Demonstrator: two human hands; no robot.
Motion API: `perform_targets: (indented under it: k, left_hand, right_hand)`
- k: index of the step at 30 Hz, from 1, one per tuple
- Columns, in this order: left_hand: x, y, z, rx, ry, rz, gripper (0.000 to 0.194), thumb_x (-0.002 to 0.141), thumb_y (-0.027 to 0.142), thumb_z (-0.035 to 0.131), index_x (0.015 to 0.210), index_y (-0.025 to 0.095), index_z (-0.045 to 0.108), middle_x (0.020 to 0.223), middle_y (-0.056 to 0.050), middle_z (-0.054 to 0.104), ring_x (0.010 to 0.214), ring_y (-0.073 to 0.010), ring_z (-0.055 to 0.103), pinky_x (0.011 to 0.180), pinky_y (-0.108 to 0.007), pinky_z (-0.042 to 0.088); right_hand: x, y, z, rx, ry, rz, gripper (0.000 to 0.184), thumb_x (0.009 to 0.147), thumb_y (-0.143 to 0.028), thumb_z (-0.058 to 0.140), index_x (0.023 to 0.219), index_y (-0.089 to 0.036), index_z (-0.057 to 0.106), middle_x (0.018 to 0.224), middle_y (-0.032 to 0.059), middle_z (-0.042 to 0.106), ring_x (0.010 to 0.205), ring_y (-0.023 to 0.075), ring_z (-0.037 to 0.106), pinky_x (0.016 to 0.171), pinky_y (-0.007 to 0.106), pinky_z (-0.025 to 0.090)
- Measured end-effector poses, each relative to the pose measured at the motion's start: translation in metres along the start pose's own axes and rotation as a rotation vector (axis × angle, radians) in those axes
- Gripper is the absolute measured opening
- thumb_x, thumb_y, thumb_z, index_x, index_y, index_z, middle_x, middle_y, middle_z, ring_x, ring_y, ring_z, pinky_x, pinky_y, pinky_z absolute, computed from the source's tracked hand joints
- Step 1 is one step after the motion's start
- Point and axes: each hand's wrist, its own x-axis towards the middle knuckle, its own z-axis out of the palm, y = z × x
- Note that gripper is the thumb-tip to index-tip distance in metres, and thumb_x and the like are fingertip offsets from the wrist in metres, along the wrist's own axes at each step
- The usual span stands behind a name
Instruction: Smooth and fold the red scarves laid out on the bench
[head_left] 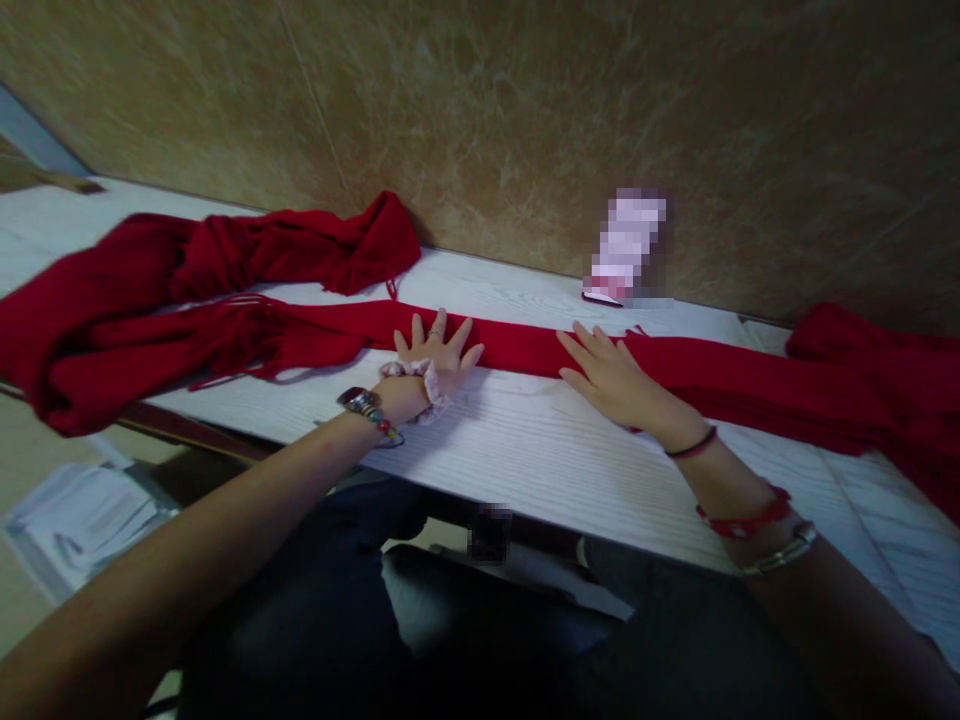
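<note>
A long red scarf lies folded into a narrow strip across the white wood-grain table. My left hand presses on it with fingers spread, a pink scrunchie and a beaded bracelet on that wrist. Further right, my right hand lies flat on the same strip, fingers apart. Neither hand grips the cloth. Left of my left hand, fringe shows at one part of the red cloth, and a loose bunched length of red fabric lies behind it. Whether the two are one piece I cannot tell.
Against the marbled brown wall leans a phone-like pinkish object, blurred out. More red cloth is heaped at the right end of the table. Below left stands a pale container. My legs are under the table's front edge.
</note>
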Motion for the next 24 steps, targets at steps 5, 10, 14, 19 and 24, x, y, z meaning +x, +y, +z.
perform_targets:
  k: [5, 10, 14, 19, 24]
  left_hand:
    - [0.003, 0.01, -0.002, 0.083, -0.098, 0.095, 0.051, 0.091, 0.048, 0.026, 0.139, 0.033, 0.023, 0.148, -0.002, 0.011, 0.133, -0.0369, 0.005, 0.101, -0.059, 0.013]
    - [0.002, 0.001, 0.002, 0.102, -0.145, 0.082, 0.052, 0.091, 0.049, 0.025, 0.14, 0.035, 0.016, 0.148, 0.001, 0.01, 0.133, -0.038, 0.005, 0.101, -0.06, 0.012]
    - [-0.002, 0.006, -0.005, 0.1, -0.12, 0.046, 0.05, 0.092, 0.045, 0.025, 0.14, 0.033, 0.021, 0.148, 0.0, 0.013, 0.133, -0.0368, 0.007, 0.101, -0.058, 0.015]
    - [0.002, 0.015, -0.006, 0.089, -0.078, 0.174, 0.047, 0.092, 0.041, 0.026, 0.139, 0.034, 0.024, 0.148, 0.001, 0.012, 0.133, -0.0354, 0.006, 0.102, -0.06, 0.014]
    - [0.007, -0.001, 0.004, 0.065, -0.11, 0.11, 0.048, 0.091, 0.04, 0.027, 0.139, 0.032, 0.026, 0.147, -0.001, 0.019, 0.132, -0.0375, 0.012, 0.101, -0.061, 0.014]
  right_hand:
    - [-0.003, -0.004, 0.003, -0.01, -0.147, -0.031, 0.06, 0.09, -0.049, 0.021, 0.142, -0.02, 0.019, 0.148, 0.0093, 0.013, 0.133, 0.031, 0.011, 0.104, 0.053, 0.019]
    - [-0.006, 0.007, 0.0, -0.031, -0.176, 0.106, 0.069, 0.086, -0.053, 0.028, 0.14, -0.011, 0.023, 0.146, 0.0154, 0.018, 0.132, 0.0327, 0.017, 0.105, 0.048, 0.022]
    - [-0.003, 0.002, -0.003, 0.036, -0.077, 0.089, 0.067, 0.087, -0.052, 0.025, 0.14, -0.012, 0.024, 0.147, 0.0153, 0.018, 0.133, 0.0314, 0.016, 0.105, 0.048, 0.023]
    - [-0.002, -0.005, 0.004, 0.037, -0.055, -0.036, 0.06, 0.089, -0.05, 0.022, 0.141, -0.02, 0.022, 0.148, 0.0094, 0.017, 0.133, 0.0301, 0.013, 0.103, 0.054, 0.022]
    - [-0.01, 0.024, 0.014, -0.042, -0.096, 0.069, 0.07, 0.085, -0.056, 0.027, 0.137, -0.011, 0.031, 0.143, 0.0168, 0.028, 0.129, 0.0339, 0.025, 0.101, 0.051, 0.029]
